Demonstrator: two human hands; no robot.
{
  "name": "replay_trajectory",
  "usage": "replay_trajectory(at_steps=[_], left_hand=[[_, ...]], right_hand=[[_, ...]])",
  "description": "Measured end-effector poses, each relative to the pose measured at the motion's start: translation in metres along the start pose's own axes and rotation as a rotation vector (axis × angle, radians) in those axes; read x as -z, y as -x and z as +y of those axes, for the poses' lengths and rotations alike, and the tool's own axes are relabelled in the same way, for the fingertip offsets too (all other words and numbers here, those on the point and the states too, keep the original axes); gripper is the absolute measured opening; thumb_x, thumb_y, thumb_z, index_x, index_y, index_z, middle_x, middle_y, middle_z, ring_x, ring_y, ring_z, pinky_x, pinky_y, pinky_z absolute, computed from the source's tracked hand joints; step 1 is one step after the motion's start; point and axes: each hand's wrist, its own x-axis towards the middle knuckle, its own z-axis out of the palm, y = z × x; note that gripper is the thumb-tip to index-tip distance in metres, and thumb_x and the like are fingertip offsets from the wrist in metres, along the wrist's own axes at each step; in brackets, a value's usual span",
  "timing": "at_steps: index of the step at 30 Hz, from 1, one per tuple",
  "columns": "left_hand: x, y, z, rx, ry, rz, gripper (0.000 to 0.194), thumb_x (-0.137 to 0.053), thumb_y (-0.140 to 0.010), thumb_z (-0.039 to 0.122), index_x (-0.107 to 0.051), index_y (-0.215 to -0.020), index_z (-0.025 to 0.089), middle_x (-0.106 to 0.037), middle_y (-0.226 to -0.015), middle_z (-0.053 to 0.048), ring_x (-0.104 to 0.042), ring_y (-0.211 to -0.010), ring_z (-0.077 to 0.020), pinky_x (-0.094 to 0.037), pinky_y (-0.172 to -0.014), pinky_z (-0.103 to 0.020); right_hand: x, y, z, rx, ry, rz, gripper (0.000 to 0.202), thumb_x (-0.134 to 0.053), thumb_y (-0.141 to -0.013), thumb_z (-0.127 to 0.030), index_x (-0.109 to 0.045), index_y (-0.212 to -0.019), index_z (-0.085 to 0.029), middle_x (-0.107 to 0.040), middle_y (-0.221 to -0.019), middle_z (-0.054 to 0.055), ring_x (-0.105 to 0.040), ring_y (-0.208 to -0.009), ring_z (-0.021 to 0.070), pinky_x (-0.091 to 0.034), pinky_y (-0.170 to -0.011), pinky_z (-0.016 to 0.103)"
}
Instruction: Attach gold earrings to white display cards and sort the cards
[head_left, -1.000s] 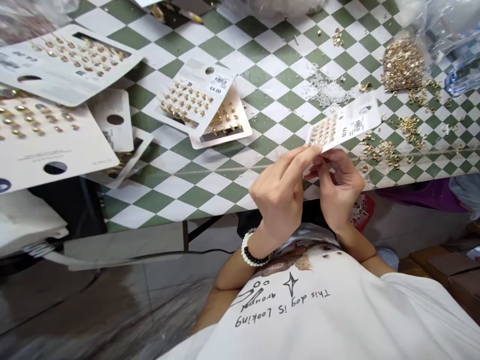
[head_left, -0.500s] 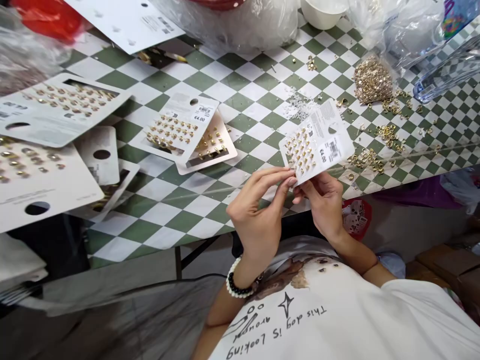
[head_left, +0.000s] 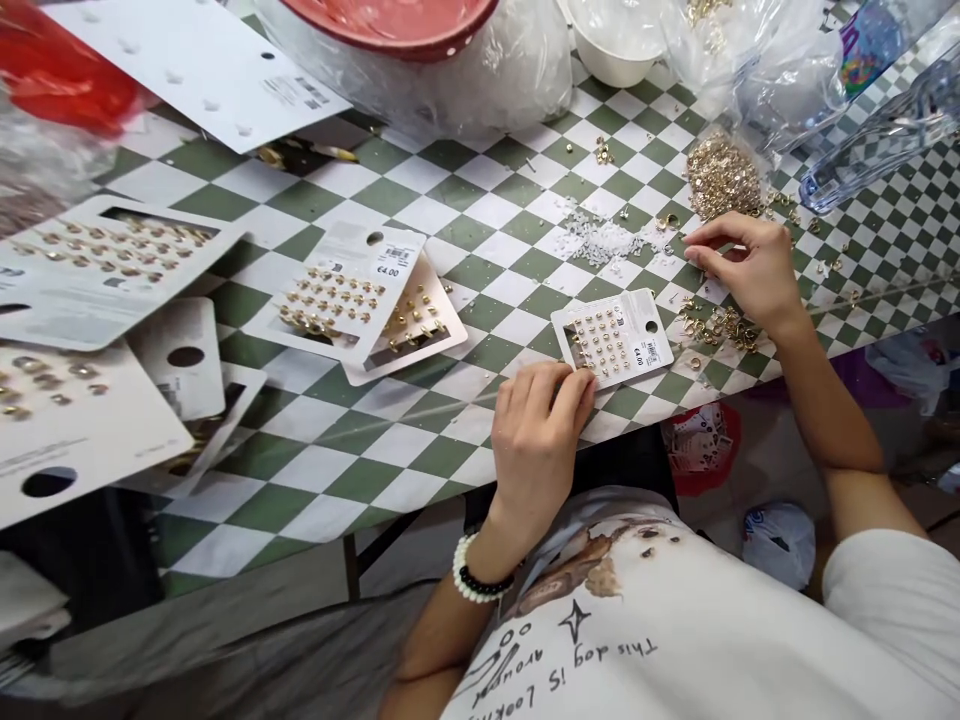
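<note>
A small white earring card (head_left: 660,340) with rows of gold studs and a price label lies on the checkered table in front of me. My left hand (head_left: 536,430) is closed at its near left corner, thumb and forefinger pinching the edge. To the right, my right hand (head_left: 750,265) hovers over the table with thumb and forefinger nearly together. Whatever is between those fingertips is too small to make out. Close by are a heap of tiny clear earring backs (head_left: 600,238) and a scatter of small gold hoops (head_left: 720,328).
More earring cards (head_left: 390,250) lie left of centre, with larger ones (head_left: 97,300) at far left. A bag of gold pieces (head_left: 724,175), a white bowl (head_left: 615,60), a red bowl (head_left: 397,25) and a plastic bottle (head_left: 862,140) stand farther back.
The earring card has gone from being held up in both hands to lying on the table. My right hand has let go of it and moved right, toward the earring backs and gold pieces.
</note>
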Motion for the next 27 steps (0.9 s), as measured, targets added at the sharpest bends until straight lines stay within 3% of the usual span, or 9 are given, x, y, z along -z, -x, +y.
replay_trajectory(at_steps=[4, 7, 9, 16, 19, 22, 27], left_hand=[[0.007, -0.002, -0.003, -0.005, 0.049, -0.067, 0.004, -0.067, -0.095, 0.013, -0.065, -0.093, 0.016, -0.07, -0.088, -0.006, -0.06, -0.095, -0.0231, -0.046, -0.08, -0.034], [0.011, -0.004, -0.007, 0.026, 0.168, -0.099, 0.006, -0.067, -0.094, 0.009, -0.065, -0.092, 0.014, -0.068, -0.087, -0.006, -0.059, -0.09, -0.0204, -0.049, -0.08, -0.032], [0.012, -0.006, -0.012, 0.054, 0.27, -0.126, 0.008, -0.067, -0.093, 0.006, -0.065, -0.093, 0.014, -0.067, -0.086, -0.005, -0.058, -0.085, -0.0172, -0.05, -0.078, -0.028], [0.013, -0.008, -0.019, 0.042, 0.334, -0.178, 0.009, -0.065, -0.095, 0.007, -0.064, -0.095, 0.016, -0.066, -0.086, -0.002, -0.057, -0.084, -0.0156, -0.048, -0.076, -0.026], [0.012, -0.005, -0.017, 0.013, 0.218, -0.173, 0.009, -0.063, -0.097, 0.011, -0.061, -0.09, 0.015, -0.063, -0.082, -0.003, -0.055, -0.08, -0.0172, -0.046, -0.071, -0.029], [0.012, -0.004, -0.017, 0.019, 0.237, -0.2, 0.01, -0.063, -0.098, 0.011, -0.06, -0.089, 0.015, -0.062, -0.081, -0.003, -0.054, -0.078, -0.0168, -0.045, -0.07, -0.029], [0.015, -0.004, -0.019, 0.066, 0.32, -0.223, 0.009, -0.063, -0.097, 0.008, -0.06, -0.091, 0.015, -0.062, -0.083, -0.002, -0.054, -0.081, -0.0163, -0.045, -0.073, -0.028]], right_hand=[[-0.005, -0.001, -0.005, 0.068, 0.086, -0.057, 0.016, -0.07, -0.091, -0.015, -0.082, -0.099, -0.023, -0.075, -0.099, 0.004, -0.07, -0.081, 0.0177, -0.063, -0.069, 0.034], [-0.003, 0.002, -0.008, 0.189, 0.147, -0.169, 0.016, -0.071, -0.092, -0.018, -0.081, -0.103, -0.026, -0.072, -0.109, 0.005, -0.069, -0.094, 0.0213, -0.063, -0.081, 0.039], [0.002, 0.005, -0.005, 0.223, 0.175, -0.206, 0.016, -0.071, -0.093, -0.021, -0.081, -0.104, -0.026, -0.07, -0.112, 0.005, -0.068, -0.092, 0.0211, -0.062, -0.08, 0.04], [0.028, 0.002, 0.002, 0.145, 0.234, -0.066, 0.013, -0.074, -0.091, -0.022, -0.081, -0.1, -0.028, -0.073, -0.103, 0.005, -0.067, -0.083, 0.0204, -0.058, -0.065, 0.036], [0.025, 0.001, -0.004, 0.13, 0.246, -0.124, 0.011, -0.074, -0.09, -0.023, -0.08, -0.098, -0.026, -0.073, -0.1, 0.005, -0.065, -0.078, 0.0186, -0.055, -0.062, 0.035], [0.016, -0.001, -0.01, 0.143, 0.225, -0.215, 0.009, -0.074, -0.091, -0.023, -0.08, -0.095, -0.026, -0.071, -0.1, 0.004, -0.062, -0.075, 0.0172, -0.054, -0.064, 0.035], [0.019, -0.004, -0.014, 0.12, 0.257, -0.15, 0.009, -0.074, -0.09, -0.022, -0.079, -0.096, -0.026, -0.071, -0.097, 0.005, -0.063, -0.077, 0.0191, -0.052, -0.063, 0.036]])
